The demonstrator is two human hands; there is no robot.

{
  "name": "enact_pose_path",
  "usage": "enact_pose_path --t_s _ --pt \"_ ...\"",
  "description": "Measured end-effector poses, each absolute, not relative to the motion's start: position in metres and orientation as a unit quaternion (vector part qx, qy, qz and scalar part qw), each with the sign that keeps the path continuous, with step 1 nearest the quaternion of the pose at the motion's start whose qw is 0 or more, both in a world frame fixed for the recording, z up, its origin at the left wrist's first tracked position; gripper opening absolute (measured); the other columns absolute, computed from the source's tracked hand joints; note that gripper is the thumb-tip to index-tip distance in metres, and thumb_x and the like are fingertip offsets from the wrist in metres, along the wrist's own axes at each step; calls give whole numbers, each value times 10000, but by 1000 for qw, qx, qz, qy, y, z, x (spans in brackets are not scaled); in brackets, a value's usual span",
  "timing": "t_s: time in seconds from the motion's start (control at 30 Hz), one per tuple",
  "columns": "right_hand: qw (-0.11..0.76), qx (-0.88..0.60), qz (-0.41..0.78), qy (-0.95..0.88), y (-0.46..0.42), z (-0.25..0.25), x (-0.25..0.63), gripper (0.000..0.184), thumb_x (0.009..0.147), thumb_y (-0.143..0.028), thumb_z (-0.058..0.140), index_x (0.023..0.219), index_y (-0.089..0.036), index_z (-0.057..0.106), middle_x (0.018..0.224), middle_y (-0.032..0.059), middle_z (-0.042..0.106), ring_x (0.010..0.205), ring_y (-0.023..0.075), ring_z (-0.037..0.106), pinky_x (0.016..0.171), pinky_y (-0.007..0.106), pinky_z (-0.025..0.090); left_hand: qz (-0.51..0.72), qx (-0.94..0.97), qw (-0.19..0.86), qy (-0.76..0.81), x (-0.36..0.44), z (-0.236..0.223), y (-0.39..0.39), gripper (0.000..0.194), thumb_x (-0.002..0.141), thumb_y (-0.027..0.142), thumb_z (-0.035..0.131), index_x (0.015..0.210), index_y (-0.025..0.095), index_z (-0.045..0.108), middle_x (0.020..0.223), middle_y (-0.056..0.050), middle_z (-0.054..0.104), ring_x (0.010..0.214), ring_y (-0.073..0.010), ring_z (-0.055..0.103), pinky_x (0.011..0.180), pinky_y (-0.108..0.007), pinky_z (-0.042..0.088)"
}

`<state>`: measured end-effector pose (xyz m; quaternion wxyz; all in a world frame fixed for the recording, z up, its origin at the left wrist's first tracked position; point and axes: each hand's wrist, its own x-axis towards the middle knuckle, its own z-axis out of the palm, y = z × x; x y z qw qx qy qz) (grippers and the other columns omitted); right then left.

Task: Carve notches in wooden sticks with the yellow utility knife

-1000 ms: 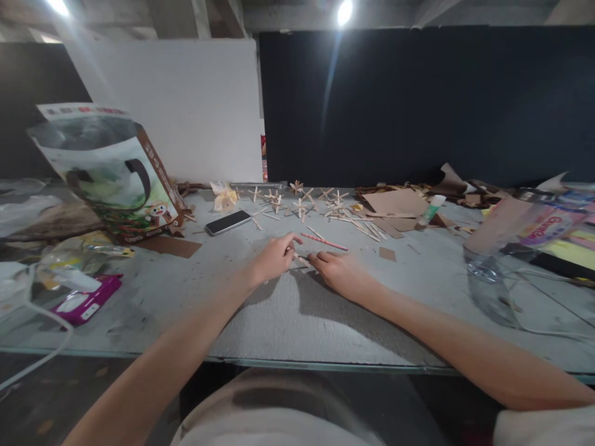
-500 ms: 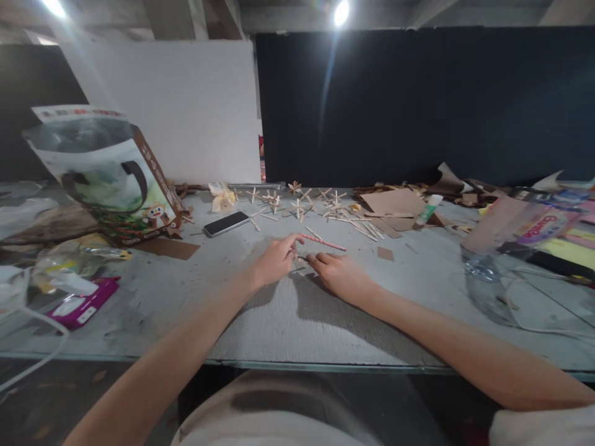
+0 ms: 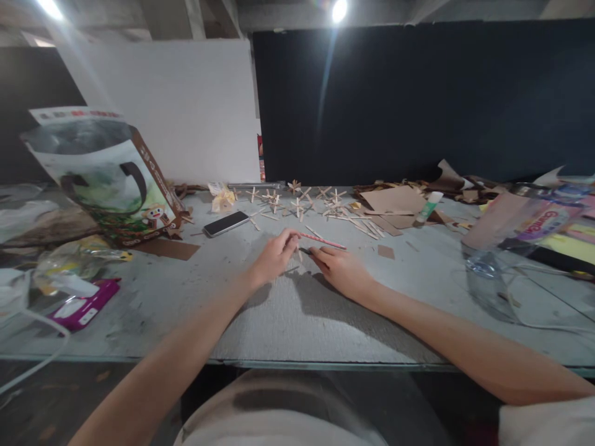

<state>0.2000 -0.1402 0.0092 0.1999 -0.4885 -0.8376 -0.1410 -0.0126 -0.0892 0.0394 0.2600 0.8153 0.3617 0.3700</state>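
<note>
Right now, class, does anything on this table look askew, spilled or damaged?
The tall printed bag at the left looks askew, leaning with its top gaping. At the back right, brown cardboard is curled and ragged. I see no spill.

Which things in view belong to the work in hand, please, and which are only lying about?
At work:
- left hand, at a small stick
- right hand, holding a dark tool
- crossed sticks, probably, as they look similar

Lying about, it seems:
- phone
- bag
- purple box
- bottle
- cardboard

Unclear: striped rod, near both hands.
</note>
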Motion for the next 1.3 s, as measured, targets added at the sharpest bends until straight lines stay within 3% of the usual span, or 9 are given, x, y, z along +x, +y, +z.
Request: enact_pose_path --t_s 0.1,0.27,0.43,0.5,0.73,0.93,1.1,1.3 --pt "274 -478 -118 -826 -135 5 204 333 1104 -251 454 1278 -166 725 1004 114 779 886 228 743 747 302 526 381 810 272 352 -12 38 -88 355 1078 421 357 1160 208 629 873 -27 685 784 -160 633 804 -286 508" --pt "370 -467 -57 -801 -134 6 206 336 1095 -299 469 1206 -204 772 1123 124 802 1005 260 763 871 367 585 368 812 257 373 -13 36 -87 365 1060 424 415 1239 209 651 992 -54 754 858 -180 690 851 -311 531" --pt "433 -466 26 -772 -138 12 202 346 1063 -310 508 1248 -204 781 1101 103 813 913 241 774 828 348 595 347 817 267 375 -11 38 -93 338 1022 399 531 1275 235 685 1069 -85 800 956 -228 749 812 -315 557" --pt "445 -466 46 -764 -140 13 200 345 1054 -313 517 1231 -206 793 1048 94 818 862 231 767 794 330 588 339 821 268 374 -9 40 -96 356 1012 399 562 1307 231 673 1089 -89 809 954 -236 760 799 -315 562" --pt "461 -462 80 -753 -141 15 198 347 1027 -321 536 1173 -193 823 939 87 812 782 221 738 732 301 558 336 830 245 371 -6 40 -101 366 1018 312 549 1362 225 636 1155 -90 817 1112 -246 762 1003 -360 546" --pt "465 -446 104 -757 -144 19 196 366 994 -298 537 1196 -177 817 943 89 802 734 195 707 700 296 553 356 818 256 372 -6 34 -95 371 1011 256 530 1368 214 621 1097 -90 827 984 -225 785 962 -367 573" --pt "456 -439 256 -731 -148 23 194 415 983 -374 553 1278 -186 776 893 57 769 574 143 676 564 262 560 376 802 261 384 -6 32 -91 327 1009 286 554 1311 206 647 1047 -97 829 942 -234 788 939 -381 588" --pt "462 -435 343 -693 -150 20 189 494 944 -450 619 1334 -170 739 899 46 752 591 153 732 569 265 607 398 781 311 368 -7 29 -89 245 1007 294 560 1197 196 679 973 -90 824 903 -219 782 833 -334 602"
